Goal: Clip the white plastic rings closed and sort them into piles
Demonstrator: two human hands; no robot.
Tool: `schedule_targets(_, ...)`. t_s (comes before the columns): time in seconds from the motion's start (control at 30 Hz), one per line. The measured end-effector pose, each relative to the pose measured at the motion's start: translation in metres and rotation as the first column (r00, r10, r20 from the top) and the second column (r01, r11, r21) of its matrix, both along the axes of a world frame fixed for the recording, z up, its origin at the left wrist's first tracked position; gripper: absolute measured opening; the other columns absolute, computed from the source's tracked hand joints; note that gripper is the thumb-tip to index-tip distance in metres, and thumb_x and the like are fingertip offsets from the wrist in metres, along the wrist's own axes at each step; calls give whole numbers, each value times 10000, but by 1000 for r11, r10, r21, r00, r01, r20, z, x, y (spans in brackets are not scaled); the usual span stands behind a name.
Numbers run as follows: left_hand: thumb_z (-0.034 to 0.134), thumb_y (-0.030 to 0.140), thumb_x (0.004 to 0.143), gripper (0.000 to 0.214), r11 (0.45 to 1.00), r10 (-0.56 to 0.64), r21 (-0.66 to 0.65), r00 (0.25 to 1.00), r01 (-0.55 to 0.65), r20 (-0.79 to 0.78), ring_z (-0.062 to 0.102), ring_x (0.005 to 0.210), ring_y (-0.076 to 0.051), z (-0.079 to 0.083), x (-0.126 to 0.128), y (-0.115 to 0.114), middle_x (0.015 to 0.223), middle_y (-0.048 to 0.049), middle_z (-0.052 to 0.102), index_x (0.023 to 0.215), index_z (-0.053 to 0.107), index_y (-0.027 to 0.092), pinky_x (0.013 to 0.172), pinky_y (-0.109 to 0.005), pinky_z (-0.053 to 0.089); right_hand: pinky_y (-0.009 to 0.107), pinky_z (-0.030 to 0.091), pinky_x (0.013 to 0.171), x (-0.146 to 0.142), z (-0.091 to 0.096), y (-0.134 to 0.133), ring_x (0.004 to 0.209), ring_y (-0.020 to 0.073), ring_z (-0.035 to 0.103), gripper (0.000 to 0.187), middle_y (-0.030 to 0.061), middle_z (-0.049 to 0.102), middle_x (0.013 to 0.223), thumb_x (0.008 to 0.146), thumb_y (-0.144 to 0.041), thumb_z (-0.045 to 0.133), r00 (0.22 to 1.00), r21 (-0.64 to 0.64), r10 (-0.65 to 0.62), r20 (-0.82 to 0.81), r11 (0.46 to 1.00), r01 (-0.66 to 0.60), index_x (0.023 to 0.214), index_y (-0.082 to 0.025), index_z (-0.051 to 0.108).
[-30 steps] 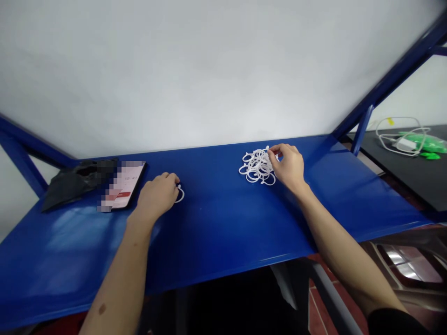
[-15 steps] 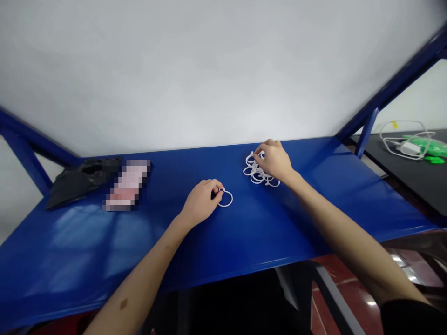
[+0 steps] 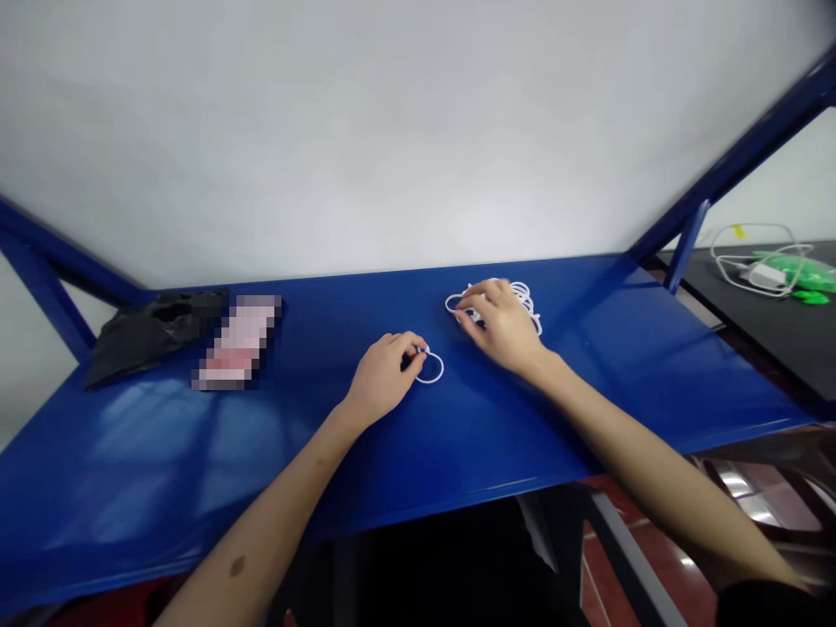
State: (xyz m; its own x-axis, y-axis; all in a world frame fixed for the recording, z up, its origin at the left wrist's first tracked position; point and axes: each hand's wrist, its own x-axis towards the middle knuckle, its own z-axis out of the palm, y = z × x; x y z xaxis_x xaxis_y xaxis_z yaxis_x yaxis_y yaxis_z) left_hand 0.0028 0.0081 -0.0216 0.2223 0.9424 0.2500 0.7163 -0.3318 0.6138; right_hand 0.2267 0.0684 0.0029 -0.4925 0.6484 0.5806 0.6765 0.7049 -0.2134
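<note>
My left hand (image 3: 383, 376) rests on the blue shelf (image 3: 392, 435) near its middle, fingers pinched on a single white ring (image 3: 429, 368) that lies flat on the surface. My right hand (image 3: 500, 324) lies just to the right, on top of a pile of white rings (image 3: 522, 300). Its fingers are curled over the pile's left side and hide much of it. One ring pokes out at the left by the fingertips. The two hands sit close together, a short gap between them.
A phone (image 3: 239, 341) and a crumpled black bag (image 3: 150, 331) lie at the shelf's back left. Blue frame posts slant up at both ends. A dark table at the right carries a white cable with charger (image 3: 751, 261) and green items (image 3: 800, 274).
My left hand slid from beside the phone to the shelf's middle, bringing the single ring. My right hand shifted left and down over the pile, which now sits bunched under it.
</note>
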Motion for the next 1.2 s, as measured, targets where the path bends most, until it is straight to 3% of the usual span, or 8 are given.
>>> schedule_targets(0.07,617,182,888,96,999,-9,46,999,7,39,620,768,-166,1,1,0,817,2,684,953,662,237,726,-317,510,460,518,892,-9,-5,-20,995,261,617,200,117,678,1070,989,-322,548,991,-92,129,-25,987,-131,1073,-197,680)
schedule_targets(0.13,623,189,885,96,997,-8,82,996,0,93,619,751,-150,2,2,-1,849,0,694,957,666,236,730,-303,517,402,537,830,-16,-12,-34,930,231,649,240,103,697,1014,1001,-364,534,984,-173,167,-53,969,-174,1110,-185,653)
schedule_targets(0.23,640,221,885,87,995,9,95,986,-26,169,620,734,-135,4,4,-2,870,2,709,965,670,237,715,-281,515,308,537,702,-20,-21,-42,767,166,666,226,49,710,888,1001,-341,535,970,-303,150,-189,931,-203,1144,-185,614)
schedule_targets(0.33,675,277,872,196,997,64,27,962,-74,264,621,681,-125,5,4,-2,850,12,723,1064,664,240,659,-269,503,262,522,641,-20,-26,-39,656,124,649,166,5,700,797,984,-293,559,927,-367,102,-360,898,-241,1108,-192,600)
schedule_targets(0.5,650,386,893,182,992,90,-119,932,-51,350,681,725,-155,1,-1,1,869,-13,764,960,726,234,652,-286,517,264,534,657,-18,-29,-32,704,131,672,125,10,720,814,959,-330,616,879,-381,67,-471,884,-271,983,-207,620)
schedule_targets(0.67,633,398,906,192,987,77,-156,944,-27,320,658,679,-142,0,-1,0,874,1,767,942,747,248,630,-278,509,267,530,640,-18,-31,-30,687,129,665,156,22,741,849,953,-359,634,878,-400,102,-468,861,-314,944,-205,658)
schedule_targets(0.83,632,343,910,140,996,65,-73,966,-48,250,600,610,-118,0,3,-5,821,14,736,906,736,251,608,-268,488,298,540,723,-16,-32,-30,795,155,675,140,38,738,909,972,-318,612,888,-359,172,-426,869,-340,893,-208,647)
schedule_targets(1.2,627,253,915,88,997,-27,75,981,13,193,601,662,-123,-3,13,-13,792,6,694,871,699,229,652,-259,515,327,512,686,-7,-32,-33,776,189,590,247,86,701,858,1042,-227,424,933,-198,336,-126,913,-356,906,-184,626)
